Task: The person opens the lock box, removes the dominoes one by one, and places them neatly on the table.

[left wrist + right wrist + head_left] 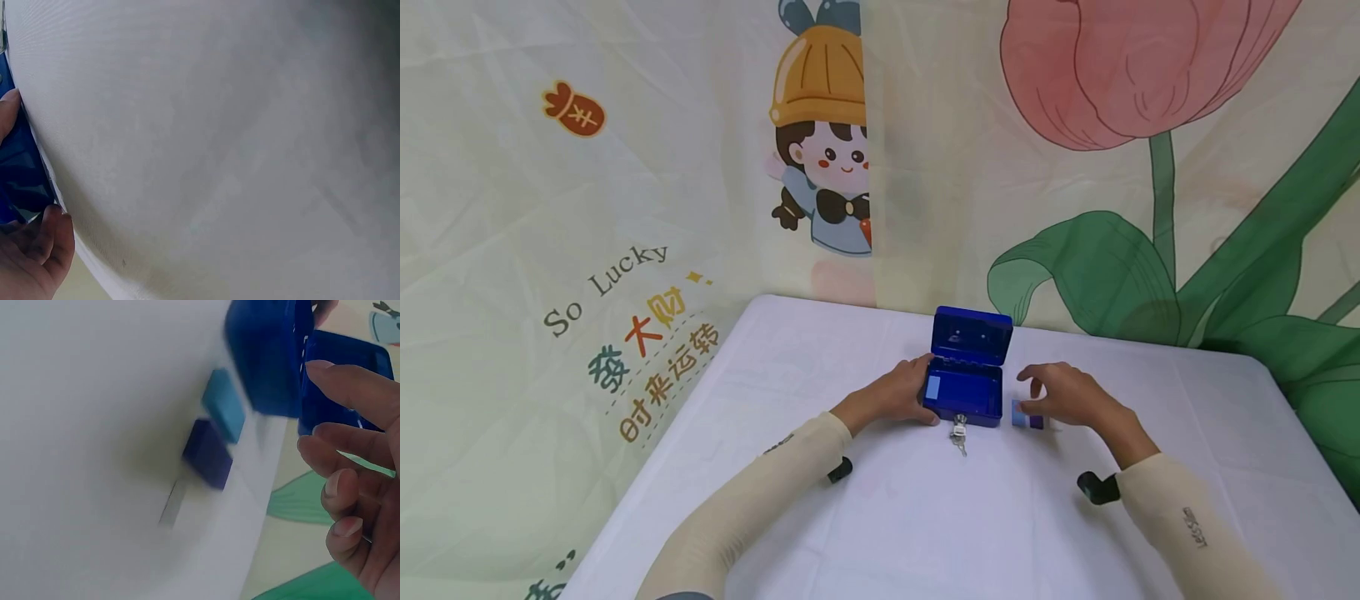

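A blue metal cash box [977, 402] stands on the table with its lid [972, 335] raised. My left hand [901, 390] grips the box's left side, thumb at the front corner and fingers toward the back. Inside, against the left wall, sits a light blue block [933, 388]. Keys [959, 437] hang from the lock at the front. My right hand [1063, 395] hovers to the right of the box, fingers loosely bent with nothing between them. Below it lie another light blue block [224, 406], a purple block [208, 453] and a white piece [173, 503] in a row.
A white cloth covers the table [955, 525]. Behind it hangs a printed curtain [940, 167] with a tulip and a cartoon figure. Dark wrist-camera parts [1097, 488] stick out by the sleeves.
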